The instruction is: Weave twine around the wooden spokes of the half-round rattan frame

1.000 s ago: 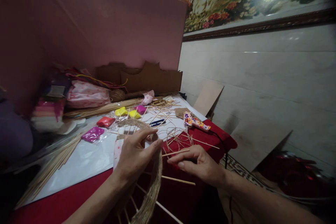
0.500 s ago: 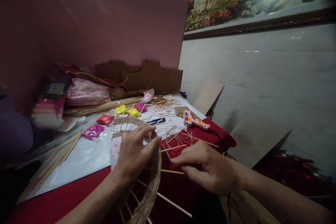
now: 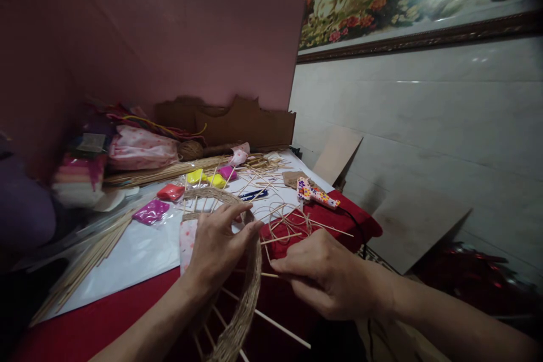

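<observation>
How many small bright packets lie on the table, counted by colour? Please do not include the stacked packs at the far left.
Yellow packets: 2
Magenta packets: 2
Red packet: 1
Total: 5

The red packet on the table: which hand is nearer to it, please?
Left. The left hand, holding the twine band, is right of the red packet and nearer the camera; the right hand is much farther right.
</observation>
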Motion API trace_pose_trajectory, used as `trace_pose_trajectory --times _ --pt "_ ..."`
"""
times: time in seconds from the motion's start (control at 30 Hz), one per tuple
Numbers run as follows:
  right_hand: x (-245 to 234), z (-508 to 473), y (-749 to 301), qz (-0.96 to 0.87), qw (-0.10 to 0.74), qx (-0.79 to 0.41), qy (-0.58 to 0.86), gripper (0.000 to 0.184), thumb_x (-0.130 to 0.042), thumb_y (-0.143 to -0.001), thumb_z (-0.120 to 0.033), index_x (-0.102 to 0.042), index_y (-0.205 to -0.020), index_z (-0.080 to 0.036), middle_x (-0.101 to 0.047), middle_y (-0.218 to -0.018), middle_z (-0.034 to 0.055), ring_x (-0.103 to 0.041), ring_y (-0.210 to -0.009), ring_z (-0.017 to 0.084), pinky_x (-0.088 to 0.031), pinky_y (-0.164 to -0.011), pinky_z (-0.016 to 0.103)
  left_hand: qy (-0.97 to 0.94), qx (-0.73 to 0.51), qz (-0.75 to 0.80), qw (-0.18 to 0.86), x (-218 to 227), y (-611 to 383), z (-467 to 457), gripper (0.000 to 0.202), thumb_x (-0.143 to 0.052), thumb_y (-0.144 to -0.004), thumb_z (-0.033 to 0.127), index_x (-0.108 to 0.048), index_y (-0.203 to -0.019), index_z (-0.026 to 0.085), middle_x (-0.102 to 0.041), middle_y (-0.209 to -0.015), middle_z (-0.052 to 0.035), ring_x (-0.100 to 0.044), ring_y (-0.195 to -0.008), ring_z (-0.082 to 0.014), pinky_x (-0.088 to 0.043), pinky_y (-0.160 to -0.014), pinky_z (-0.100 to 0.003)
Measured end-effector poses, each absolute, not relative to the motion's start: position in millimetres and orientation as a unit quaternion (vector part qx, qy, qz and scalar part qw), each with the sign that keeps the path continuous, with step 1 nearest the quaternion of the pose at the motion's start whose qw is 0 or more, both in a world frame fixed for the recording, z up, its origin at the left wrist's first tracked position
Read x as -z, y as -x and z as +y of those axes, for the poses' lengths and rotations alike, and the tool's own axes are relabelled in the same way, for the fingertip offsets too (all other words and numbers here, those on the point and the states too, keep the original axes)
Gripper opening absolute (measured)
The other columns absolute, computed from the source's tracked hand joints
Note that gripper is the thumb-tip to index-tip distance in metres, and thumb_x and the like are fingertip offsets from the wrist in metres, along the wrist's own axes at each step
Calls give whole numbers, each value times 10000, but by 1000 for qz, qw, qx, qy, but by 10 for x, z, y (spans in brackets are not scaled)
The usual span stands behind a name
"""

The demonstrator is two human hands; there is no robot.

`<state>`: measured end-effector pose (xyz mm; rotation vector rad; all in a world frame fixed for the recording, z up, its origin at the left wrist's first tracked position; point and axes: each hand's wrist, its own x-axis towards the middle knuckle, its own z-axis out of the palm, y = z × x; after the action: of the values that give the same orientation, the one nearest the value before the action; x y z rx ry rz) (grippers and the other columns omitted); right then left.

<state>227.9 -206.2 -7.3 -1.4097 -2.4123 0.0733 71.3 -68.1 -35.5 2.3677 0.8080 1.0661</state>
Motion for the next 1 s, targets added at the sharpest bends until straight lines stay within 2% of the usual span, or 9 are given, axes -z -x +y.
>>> trace_pose_trajectory --times 0.4,0.57,0.8,1.0 --pt "-49 -2034 -2194 -830 97 -59 546 155 -518 -742 -151 -664 -790 -165 -648 -652 23 -569 -616 136 -349 -575 256 -852 -377 291 218 339 -706 -701 306 -687 -730 364 -652 -1011 248 -691 -905 -17 -589 -748 -169 -419 -688 -326" --pt "-86 -2028 -2176 -836 112 -66 532 245 -496 -759 -130 -679 -916 -178 -659 -672 21 -572 -620 137 -360 -595 259 -856 -380 283 206 359 -707 -684 316 -692 -726 354 -639 -1020 248 -684 -915 -24 -598 -783 -178 -425 -696 -330" --pt "-31 -2052 -2175 -839 172 -67 512 278 -458 -780 -96 -661 -965 -139 -651 -682 27 -564 -617 126 -366 -576 248 -863 -375 298 159 338 -706 -711 326 -709 -718 347 -618 -1017 254 -679 -886 -6 -589 -768 -185 -390 -756 -378" --pt "83 -2168 -2115 -832 182 -4 525 261 -449 -812 -131 -648 -981 -128 -623 -678 39 -525 -578 144 -316 -513 277 -849 -393 298 189 324 -697 -688 303 -690 -736 349 -624 -1011 241 -667 -894 -13 -580 -773 -178 -412 -681 -324"
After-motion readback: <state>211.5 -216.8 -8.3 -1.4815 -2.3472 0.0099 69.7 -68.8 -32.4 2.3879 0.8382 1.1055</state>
